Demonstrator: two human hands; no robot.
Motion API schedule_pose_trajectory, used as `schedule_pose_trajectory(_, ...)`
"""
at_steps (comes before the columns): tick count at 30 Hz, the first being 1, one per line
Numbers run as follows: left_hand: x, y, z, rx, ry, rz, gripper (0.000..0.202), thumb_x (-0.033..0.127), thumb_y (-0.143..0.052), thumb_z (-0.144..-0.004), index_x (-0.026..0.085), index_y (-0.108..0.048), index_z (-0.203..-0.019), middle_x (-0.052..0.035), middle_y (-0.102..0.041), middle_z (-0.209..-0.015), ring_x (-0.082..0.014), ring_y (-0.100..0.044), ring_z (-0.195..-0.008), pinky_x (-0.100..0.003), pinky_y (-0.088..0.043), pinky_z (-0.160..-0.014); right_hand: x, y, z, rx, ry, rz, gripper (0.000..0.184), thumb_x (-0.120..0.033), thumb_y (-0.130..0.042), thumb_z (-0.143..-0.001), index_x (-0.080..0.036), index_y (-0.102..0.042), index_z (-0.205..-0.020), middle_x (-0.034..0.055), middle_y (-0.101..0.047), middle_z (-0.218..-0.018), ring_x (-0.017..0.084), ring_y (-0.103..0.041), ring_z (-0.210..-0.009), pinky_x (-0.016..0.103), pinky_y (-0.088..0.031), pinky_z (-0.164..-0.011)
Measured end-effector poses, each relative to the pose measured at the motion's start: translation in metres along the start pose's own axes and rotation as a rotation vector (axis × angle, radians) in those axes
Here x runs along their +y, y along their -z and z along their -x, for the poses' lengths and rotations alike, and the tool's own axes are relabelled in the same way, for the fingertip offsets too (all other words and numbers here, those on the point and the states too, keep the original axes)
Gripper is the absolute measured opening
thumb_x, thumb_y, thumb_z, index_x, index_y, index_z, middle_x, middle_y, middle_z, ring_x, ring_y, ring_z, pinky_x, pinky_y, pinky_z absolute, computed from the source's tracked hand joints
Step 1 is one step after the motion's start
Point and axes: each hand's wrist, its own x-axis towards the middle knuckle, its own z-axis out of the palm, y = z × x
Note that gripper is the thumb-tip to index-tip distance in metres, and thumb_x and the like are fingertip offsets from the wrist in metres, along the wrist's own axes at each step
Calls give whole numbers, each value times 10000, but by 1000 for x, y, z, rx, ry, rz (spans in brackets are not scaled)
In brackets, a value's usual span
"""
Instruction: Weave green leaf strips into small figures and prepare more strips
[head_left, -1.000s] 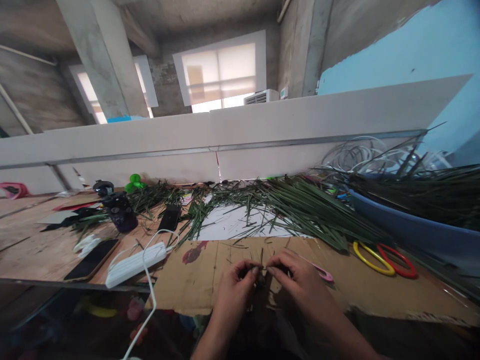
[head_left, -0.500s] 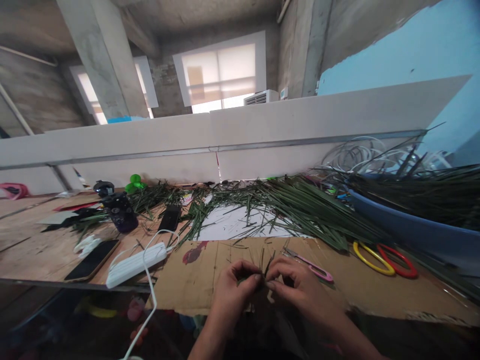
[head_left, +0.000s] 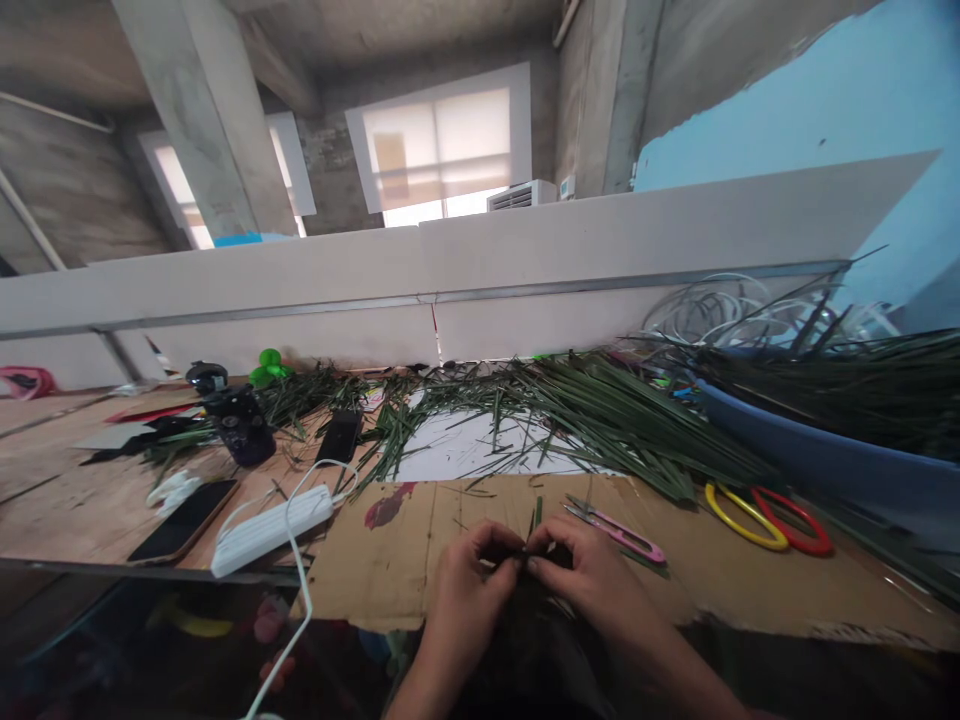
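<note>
My left hand (head_left: 476, 578) and my right hand (head_left: 576, 565) meet over the front edge of a brown cardboard sheet (head_left: 375, 580). Both are closed, thumb against fingers, pinching a thin green leaf strip (head_left: 538, 512) whose tip sticks up between them. The rest of the strip is hidden by the fingers. Just right of my right hand, pink-handled scissors (head_left: 630, 540) lie on the cardboard. Farther right rest larger scissors with one yellow and one red handle (head_left: 791, 520).
Long green leaves (head_left: 622, 420) are heaped behind the cardboard, partly over white paper (head_left: 427, 450). A blue tub (head_left: 810, 430) of leaves stands at right. Leftward are a white power strip (head_left: 274, 528) with its cable, a phone (head_left: 187, 520), another dark phone (head_left: 341, 435) and a dark cup (head_left: 244, 425).
Both hands stay close together, with fingers slightly shifted. The thin strands that fanned out above them now show as one short upright tip.
</note>
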Motion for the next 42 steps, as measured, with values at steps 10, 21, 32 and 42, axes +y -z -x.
schedule_pose_trajectory(10, 0, -12, 8, 131, -157, -389, 229, 75, -546, -829, 216, -698, -925, -43, -721, -903, -217, -671, -867, -312, -492, -778, 6, -6, 0, 28, 55, -61, 73, -218, -600, -782, -199, -592, -712, -5, -591, -731, 185, -560, -722, 278, -376, -650)
schedule_pose_trajectory(21, -2, -14, 7, 215, -283, -244, 155, 186, -574, -917, 221, -719, -873, -27, -635, -861, -172, -653, -790, -255, -502, -720, 14, -3, -3, -114, -91, -443, 169, -302, -655, -791, -191, -711, -907, 29, -705, -861, 238, -642, -868, 324, -461, -771)
schedule_pose_trajectory(32, -2, -8, 10, 137, -115, -290, 112, 211, -618, -885, 221, -727, -860, -30, -713, -848, -208, -668, -824, -286, -472, -735, 20, -4, -5, -3, -176, -528, 122, -274, -686, -703, -185, -639, -772, -30, -581, -668, 138, -534, -611, 241, -395, -544)
schedule_pose_trajectory(42, 4, -6, 13, 48, 23, -275, 187, 261, -500, -932, 203, -601, -786, -29, -672, -787, -212, -622, -782, -290, -415, -702, 15, -1, 4, 87, -301, -837, 157, -241, -725, -674, -187, -602, -756, -38, -623, -630, 118, -579, -543, 221, -411, -528)
